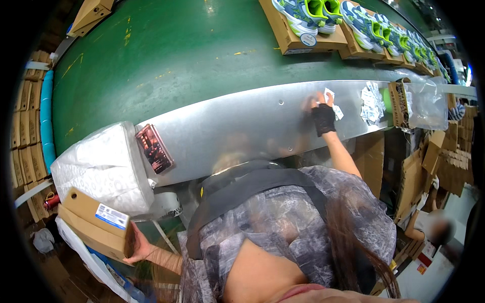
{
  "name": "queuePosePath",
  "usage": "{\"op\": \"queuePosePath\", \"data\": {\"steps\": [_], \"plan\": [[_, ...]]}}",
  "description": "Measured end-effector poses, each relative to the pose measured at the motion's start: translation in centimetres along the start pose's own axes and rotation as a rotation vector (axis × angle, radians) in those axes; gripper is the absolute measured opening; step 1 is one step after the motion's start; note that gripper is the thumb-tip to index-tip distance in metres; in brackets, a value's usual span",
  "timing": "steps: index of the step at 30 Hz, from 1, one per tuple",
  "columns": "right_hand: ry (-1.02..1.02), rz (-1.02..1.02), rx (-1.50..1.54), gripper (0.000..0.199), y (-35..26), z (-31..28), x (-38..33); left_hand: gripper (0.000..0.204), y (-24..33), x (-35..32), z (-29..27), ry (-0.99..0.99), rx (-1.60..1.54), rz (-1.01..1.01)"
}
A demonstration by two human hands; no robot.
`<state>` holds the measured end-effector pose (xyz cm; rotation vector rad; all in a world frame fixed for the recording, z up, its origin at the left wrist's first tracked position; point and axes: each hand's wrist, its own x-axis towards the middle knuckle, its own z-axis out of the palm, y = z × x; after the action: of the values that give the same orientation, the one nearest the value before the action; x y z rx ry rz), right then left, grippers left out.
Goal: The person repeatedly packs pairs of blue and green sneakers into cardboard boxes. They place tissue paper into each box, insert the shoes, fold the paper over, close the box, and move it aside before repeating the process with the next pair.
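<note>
My left hand (140, 245) grips the end of a closed brown cardboard shoebox (94, 224) with a blue-and-white label, held at the lower left. My right hand (323, 114), in a black fingerless glove, reaches over the metal ledge (242, 118). Its fingers are closed around a small white sachet (329, 94). Another white sachet (337, 112) lies right beside that hand. Farther right on the ledge is a loose pile of similar sachets (373, 103).
Beyond the ledge runs a green conveyor belt (166, 55). Blue-and-green sneakers (308, 17) sit on brown boxes along its far right. A stack of white printed wrapping paper (108, 169) and a phone (154, 149) rest at left. Clear plastic (428, 108) hangs at right; a co-worker (429, 227) is behind.
</note>
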<state>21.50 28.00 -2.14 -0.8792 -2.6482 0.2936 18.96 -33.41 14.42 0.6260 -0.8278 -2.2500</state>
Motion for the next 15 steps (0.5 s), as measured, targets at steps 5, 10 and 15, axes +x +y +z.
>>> {"op": "queuePosePath", "data": {"steps": [5,10,15], "plan": [[-0.091,-0.033,0.109,0.025,3.7,-0.6,-2.1,0.09,-2.4,4.4,-3.4,0.22,0.001,-0.328],[0.058,-0.23,0.126,0.013,5.1,0.7,-1.8,0.026,-13.3,1.2,0.6,-0.158,0.285,-0.679],[0.132,0.071,0.253,0.016,-1.1,-3.2,-1.3,0.028,-21.3,-6.9,6.1,-0.56,0.7,-0.91]]}}
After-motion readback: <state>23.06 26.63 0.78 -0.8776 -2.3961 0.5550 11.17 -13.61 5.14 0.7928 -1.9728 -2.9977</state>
